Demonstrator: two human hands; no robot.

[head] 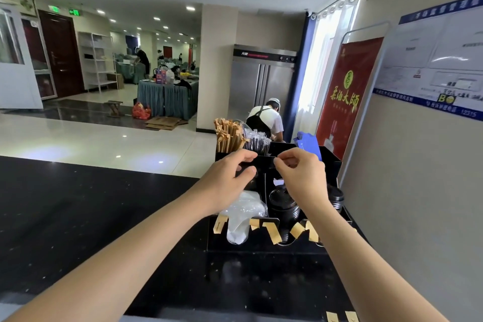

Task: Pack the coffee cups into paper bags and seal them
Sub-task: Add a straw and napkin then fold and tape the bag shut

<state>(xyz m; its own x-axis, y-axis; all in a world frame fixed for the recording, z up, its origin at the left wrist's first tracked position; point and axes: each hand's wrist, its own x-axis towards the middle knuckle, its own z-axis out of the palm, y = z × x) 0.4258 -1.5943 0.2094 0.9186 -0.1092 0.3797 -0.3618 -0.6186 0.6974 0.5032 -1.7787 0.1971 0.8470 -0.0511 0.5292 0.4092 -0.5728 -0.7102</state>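
No cup or bag is seen packed yet; something small, unidentifiable, is pinched between both hands, left hand (230, 178) and right hand (300, 172), above the black organizer (332, 162).

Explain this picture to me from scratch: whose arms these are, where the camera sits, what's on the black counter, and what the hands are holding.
There is no machine here. The two bare arms belong to a person wearing a wide-angle camera on the head, so this one picture looks forward and down, as that person sees.

On the dark speckled counter stands a black compartmented organiser box. Its back compartments hold brown paper-wrapped sticks and clear-wrapped black straws. Lower down are stacks of black cup lids, a clear plastic bag and tan paper tabs along the front.

The left hand and the right hand meet over the organiser with fingertips pinched, apparently on something small; what it is cannot be made out. No coffee cups or paper bags are visible.
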